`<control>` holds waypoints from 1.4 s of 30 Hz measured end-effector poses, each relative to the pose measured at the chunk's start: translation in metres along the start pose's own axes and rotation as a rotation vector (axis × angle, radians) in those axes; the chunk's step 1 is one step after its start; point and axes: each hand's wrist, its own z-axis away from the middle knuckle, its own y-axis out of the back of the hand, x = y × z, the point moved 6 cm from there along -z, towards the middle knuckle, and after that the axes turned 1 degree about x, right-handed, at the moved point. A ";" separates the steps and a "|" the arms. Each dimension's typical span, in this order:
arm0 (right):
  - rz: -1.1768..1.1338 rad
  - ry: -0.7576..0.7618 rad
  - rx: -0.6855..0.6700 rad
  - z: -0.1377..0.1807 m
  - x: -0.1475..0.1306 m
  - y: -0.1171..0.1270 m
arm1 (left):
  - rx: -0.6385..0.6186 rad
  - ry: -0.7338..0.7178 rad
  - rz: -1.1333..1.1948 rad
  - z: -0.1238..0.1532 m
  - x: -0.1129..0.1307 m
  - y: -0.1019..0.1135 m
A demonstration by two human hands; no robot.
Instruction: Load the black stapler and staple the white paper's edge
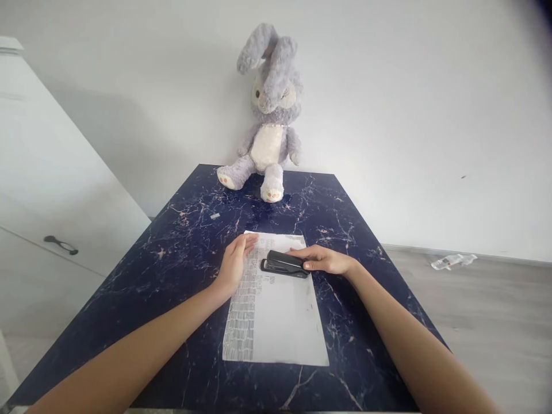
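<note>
A black stapler (284, 264) lies across the upper part of a printed sheet of paper (287, 322), its front end toward the left. My right hand (323, 259) grips the stapler's right end, thumb on the near side and fingers on the far side. At the sheet's upper left edge, my left hand (235, 261) rests with its fingers stretched out over the paper. Small print and a grey patterned strip run down the left part of the sheet. Whether more sheets lie underneath, I cannot tell.
A grey plush rabbit (269, 144) sits at the far end of the dark blue marbled table (172, 253), against the wall. A small pale scrap (215, 216) lies on the tabletop. To the left stands a white cabinet (52, 172); a clear plastic item (452, 261) is on the floor at right.
</note>
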 end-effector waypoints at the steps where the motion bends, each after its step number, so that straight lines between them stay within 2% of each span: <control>1: -0.001 -0.006 0.001 0.000 0.000 0.000 | -0.008 0.003 -0.005 0.000 0.000 0.000; 11: -0.117 -0.058 0.040 -0.002 0.000 -0.003 | -0.019 0.004 -0.005 0.001 0.002 -0.001; 17: -0.086 -0.034 0.065 -0.002 -0.002 -0.004 | -0.035 0.000 -0.025 0.001 -0.002 0.000; 19: 0.032 -0.007 0.127 -0.006 -0.006 -0.008 | -0.042 -0.001 -0.028 0.000 -0.003 0.001; 23: 0.414 -0.018 0.341 -0.014 -0.011 -0.024 | -0.034 -0.013 -0.052 0.001 0.000 0.000; 26: 0.727 0.128 0.523 -0.015 -0.026 -0.034 | -0.020 0.028 0.022 0.004 0.006 -0.002; 29: 0.991 0.294 0.516 -0.016 -0.041 -0.047 | -0.105 0.129 0.189 0.008 0.008 -0.011; 32: 1.076 0.325 0.450 -0.019 -0.047 -0.051 | -0.176 0.191 0.188 0.009 0.004 -0.016; 34: 1.079 0.306 0.489 -0.019 -0.049 -0.049 | -0.173 0.197 0.130 0.009 0.000 -0.015; 36: 1.042 0.281 0.605 -0.017 -0.049 -0.044 | -0.111 0.147 0.085 0.007 0.002 -0.009; 39: 0.851 0.137 0.882 -0.010 -0.040 -0.028 | 0.050 -0.068 0.037 0.007 0.024 0.004; 40: 0.773 0.059 0.932 -0.008 -0.033 -0.024 | 0.092 -0.147 0.019 0.008 0.034 0.007; 42: 0.662 -0.077 0.908 -0.011 -0.018 -0.022 | 0.122 -0.259 -0.044 0.011 0.050 0.011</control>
